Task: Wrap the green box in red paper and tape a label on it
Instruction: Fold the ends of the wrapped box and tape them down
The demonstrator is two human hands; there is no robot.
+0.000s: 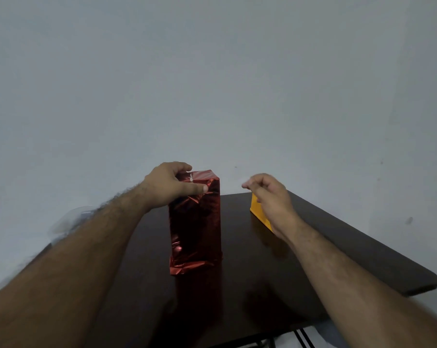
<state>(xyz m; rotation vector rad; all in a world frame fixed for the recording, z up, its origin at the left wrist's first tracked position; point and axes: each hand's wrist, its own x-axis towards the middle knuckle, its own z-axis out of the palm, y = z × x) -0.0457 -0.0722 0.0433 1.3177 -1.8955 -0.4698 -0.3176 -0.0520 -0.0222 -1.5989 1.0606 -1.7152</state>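
Note:
A tall box wrapped in shiny red paper (196,227) stands upright on the dark table (262,285). None of the green box shows through the wrap. My left hand (171,184) grips its top from the left, thumb pressed across the front upper edge. A small white bit shows on the top fold. My right hand (270,197) hovers to the right of the box, apart from it, with thumb and forefinger pinched together; whether they hold anything is too small to tell.
A yellow object (258,212) sits on the table behind my right hand, partly hidden by it. The table's right edge curves away at the far right. A plain grey wall stands behind. Something pale and blurred lies at the table's left edge (69,219).

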